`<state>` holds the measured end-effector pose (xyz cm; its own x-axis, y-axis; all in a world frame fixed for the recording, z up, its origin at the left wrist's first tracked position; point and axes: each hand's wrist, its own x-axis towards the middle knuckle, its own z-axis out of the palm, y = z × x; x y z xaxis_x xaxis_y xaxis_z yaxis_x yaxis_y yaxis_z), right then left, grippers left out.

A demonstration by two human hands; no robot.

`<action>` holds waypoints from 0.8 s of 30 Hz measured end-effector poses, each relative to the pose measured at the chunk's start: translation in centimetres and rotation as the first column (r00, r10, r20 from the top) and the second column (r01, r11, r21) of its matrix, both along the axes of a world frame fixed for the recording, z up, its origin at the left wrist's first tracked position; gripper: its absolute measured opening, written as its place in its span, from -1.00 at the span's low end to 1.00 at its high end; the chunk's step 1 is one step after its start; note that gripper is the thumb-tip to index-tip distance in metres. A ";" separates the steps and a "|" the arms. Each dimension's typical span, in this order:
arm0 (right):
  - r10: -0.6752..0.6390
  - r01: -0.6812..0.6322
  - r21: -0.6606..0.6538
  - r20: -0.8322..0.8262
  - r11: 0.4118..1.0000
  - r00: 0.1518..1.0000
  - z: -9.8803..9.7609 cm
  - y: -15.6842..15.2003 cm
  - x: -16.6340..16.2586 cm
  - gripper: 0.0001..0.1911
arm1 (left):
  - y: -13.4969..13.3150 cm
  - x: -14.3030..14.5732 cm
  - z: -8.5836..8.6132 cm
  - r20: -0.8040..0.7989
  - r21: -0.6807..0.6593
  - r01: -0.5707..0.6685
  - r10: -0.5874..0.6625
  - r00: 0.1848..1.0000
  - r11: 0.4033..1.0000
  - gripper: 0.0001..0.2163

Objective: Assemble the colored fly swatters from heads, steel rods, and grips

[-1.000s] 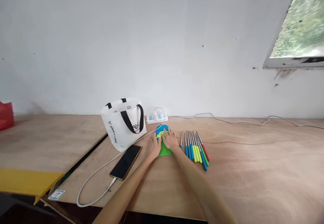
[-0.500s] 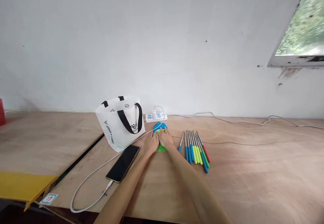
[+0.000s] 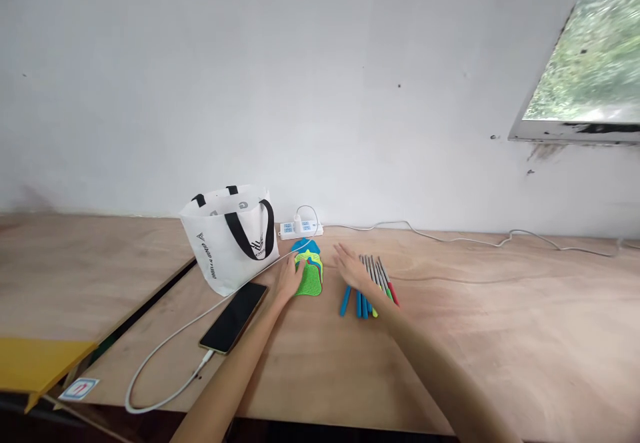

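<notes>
A small stack of mesh pieces (image 3: 310, 275), green on top with blue and yellow beneath, lies on the plywood table (image 3: 500, 336). My left hand (image 3: 290, 277) rests on the stack's left edge, fingers stretched flat. My right hand (image 3: 351, 267) hovers open over a row of several tools with blue, yellow-green and red handles (image 3: 367, 291), fingers spread, covering part of the row. A single blue-handled tool (image 3: 345, 300) lies at the row's left side.
A white tote bag with black handles (image 3: 230, 236) stands left of the stack. A black phone (image 3: 233, 317) lies in front of it on a white charging cable (image 3: 165, 346) that runs to a power strip (image 3: 299, 229) by the wall. A yellow board (image 3: 40, 363) sits at the far left.
My right hand has left the mesh stack and moved right, over the row of tools. My left hand stays at the stack. The camera has shifted a little.
</notes>
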<state>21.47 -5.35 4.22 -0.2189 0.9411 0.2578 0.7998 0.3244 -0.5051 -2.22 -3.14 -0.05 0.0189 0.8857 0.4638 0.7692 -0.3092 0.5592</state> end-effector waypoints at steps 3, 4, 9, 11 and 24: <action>-0.099 0.099 -0.003 -0.005 0.995 0.995 0.4 -2.7 5.7 -0.39 | -1.0 0.0 1.0 0.038 0.082 0.009 -0.012 0.999 0.997 -0.73; -0.135 0.135 -0.014 -0.003 0.991 0.991 0.3 -3.7 7.3 -0.40 | -1.5 0.2 1.4 0.049 0.113 0.008 -0.014 0.999 0.994 -0.75; -0.251 0.255 -0.088 0.057 0.963 0.966 -1.6 -8.2 11.1 -0.40 | -6.3 4.0 2.8 0.023 0.269 0.127 -0.138 0.990 0.955 -0.73; -0.263 0.270 -0.102 0.079 0.957 0.962 -2.5 -9.1 10.7 -0.41 | -8.4 6.7 2.9 -0.079 0.223 0.308 -0.298 0.951 0.925 -0.67; -0.195 0.197 -0.019 0.060 0.980 0.979 -3.5 -6.7 4.0 -0.46 | -10.1 10.5 0.9 -0.378 -0.075 0.499 -0.488 0.787 0.863 -0.47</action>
<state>25.45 -12.04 0.75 -0.0435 0.9732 0.2259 0.8745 0.1465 -0.4624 8.25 -13.28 0.87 0.6251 0.6953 0.3547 0.6539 -0.7146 0.2484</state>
